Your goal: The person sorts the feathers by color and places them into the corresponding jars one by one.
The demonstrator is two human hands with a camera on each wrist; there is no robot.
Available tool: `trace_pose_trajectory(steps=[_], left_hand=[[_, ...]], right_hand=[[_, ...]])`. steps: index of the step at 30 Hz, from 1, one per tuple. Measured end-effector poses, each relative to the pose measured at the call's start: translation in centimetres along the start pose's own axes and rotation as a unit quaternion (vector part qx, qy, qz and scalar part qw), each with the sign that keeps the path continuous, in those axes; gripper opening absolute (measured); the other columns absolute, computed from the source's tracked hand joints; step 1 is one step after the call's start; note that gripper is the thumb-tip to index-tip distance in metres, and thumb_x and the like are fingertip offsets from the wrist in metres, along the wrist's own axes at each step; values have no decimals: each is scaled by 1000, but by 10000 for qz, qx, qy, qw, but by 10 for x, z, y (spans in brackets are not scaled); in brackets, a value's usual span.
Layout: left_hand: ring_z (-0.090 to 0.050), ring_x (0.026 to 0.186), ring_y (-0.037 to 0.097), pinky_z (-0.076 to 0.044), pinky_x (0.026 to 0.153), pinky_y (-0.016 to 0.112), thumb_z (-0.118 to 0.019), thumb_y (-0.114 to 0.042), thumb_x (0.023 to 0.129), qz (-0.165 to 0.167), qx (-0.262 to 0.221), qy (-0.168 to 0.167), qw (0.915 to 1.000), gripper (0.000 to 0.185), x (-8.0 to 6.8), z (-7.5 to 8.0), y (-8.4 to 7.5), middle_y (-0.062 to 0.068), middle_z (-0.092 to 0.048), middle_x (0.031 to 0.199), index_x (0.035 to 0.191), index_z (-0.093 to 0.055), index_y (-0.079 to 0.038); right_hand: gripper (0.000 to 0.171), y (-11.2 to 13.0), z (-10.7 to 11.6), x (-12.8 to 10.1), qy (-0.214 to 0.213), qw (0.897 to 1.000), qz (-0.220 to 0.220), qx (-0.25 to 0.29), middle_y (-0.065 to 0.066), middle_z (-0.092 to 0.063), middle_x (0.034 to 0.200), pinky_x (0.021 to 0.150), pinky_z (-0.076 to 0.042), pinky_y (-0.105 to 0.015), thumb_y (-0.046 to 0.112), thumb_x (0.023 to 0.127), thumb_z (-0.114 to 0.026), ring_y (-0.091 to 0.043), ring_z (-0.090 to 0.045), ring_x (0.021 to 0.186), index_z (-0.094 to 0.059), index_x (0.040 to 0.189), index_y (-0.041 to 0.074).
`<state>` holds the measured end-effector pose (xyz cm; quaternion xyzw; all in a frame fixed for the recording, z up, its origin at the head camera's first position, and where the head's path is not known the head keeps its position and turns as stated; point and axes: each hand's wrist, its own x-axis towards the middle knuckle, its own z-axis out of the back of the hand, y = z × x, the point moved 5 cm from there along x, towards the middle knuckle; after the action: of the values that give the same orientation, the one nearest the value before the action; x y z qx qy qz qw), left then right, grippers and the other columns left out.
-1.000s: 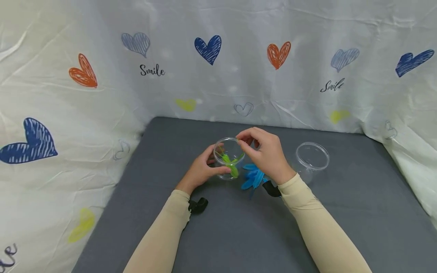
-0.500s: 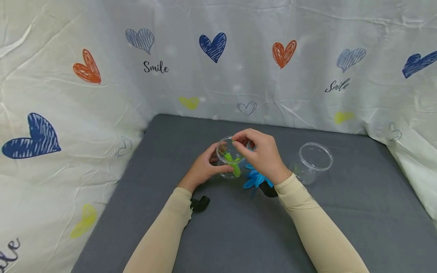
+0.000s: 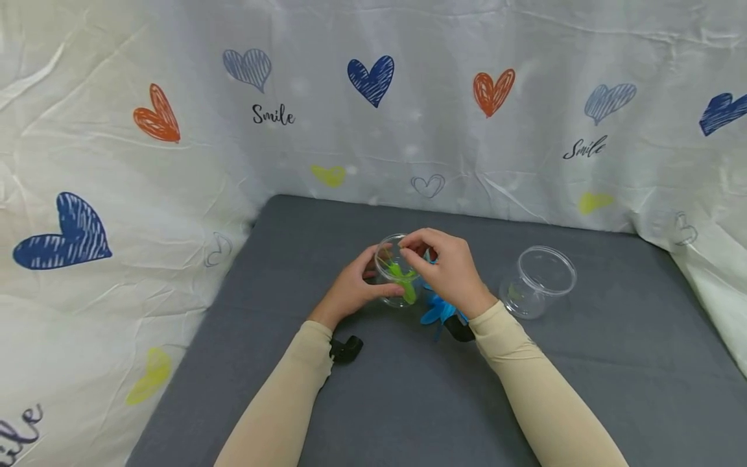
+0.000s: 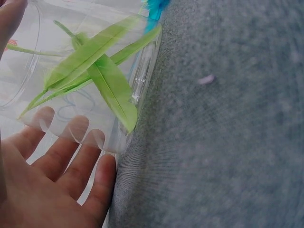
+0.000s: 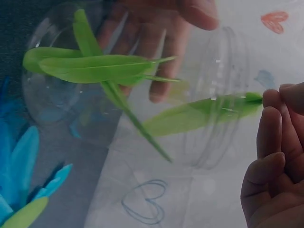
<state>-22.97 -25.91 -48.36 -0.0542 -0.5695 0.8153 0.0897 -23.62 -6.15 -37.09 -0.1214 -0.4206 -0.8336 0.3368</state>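
While the left hand (image 3: 350, 292) cups the tilted clear jar (image 3: 395, 269) just above the grey surface (image 3: 408, 402), the right hand (image 3: 449, 272) pinches a green feather (image 5: 204, 111) by its quill at the jar's mouth. Feeding it in tip first, with the jar held steady, should keep the vane unbent. Feathers already inside overlap, so their count is unclear; blue feathers (image 3: 439, 310) lie partly hidden under the right wrist.

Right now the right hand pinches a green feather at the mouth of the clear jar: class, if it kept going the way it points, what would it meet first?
Probably the clear jar: the right hand points its green feather into the mouth, towards the feathers inside. Depth is unclear.
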Motion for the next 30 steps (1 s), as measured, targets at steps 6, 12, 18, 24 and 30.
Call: trace_pose_trajectory(steps=[6,12,18,24,30], left_hand=[[-56,147,26,-49,121,48,-90,-58,84,-5,8,12,10000,90,1,-1,0,-11,-52,160,159,-40,-51],[-55,148,27,-48,122,49,-90,-57,84,23,5,22,10000,91,2,-1,0,-9,-51,161,160,-40,-50],[-57,146,28,-51,119,52,-90,-59,84,34,19,28,10000,94,4,-3,0,-8,-51,162,163,-41,-44],[-58,145,28,-51,119,56,-91,-61,81,16,92,-14,10000,95,7,-6,-2,-9,-52,162,161,-43,-46],[-59,142,28,-53,116,58,-93,-62,79,149,127,-119,9997,97,6,-2,2,-10,-54,158,161,-44,-46]], right_hand=[[15,-13,-6,-2,224,9989,-363,-188,2,-75,99,74,-53,-33,23,106,-73,-12,-65,84,-79,118,16],[19,-16,-6,-4,232,9984,-472,-196,-1,-77,102,77,-58,-34,22,106,-73,-15,-70,88,-79,122,14],[18,-19,1,-10,85,9984,-500,-266,0,-77,102,75,-56,-33,23,106,-74,-13,-68,87,-79,121,17],[15,-23,20,-24,-300,9975,-515,-371,3,-76,100,76,-54,-34,22,105,-74,-11,-65,85,-80,118,17],[13,-35,36,-40,-522,9953,-634,-505,3,-75,96,74,-52,-27,20,103,-76,-10,-63,83,-81,115,16]])
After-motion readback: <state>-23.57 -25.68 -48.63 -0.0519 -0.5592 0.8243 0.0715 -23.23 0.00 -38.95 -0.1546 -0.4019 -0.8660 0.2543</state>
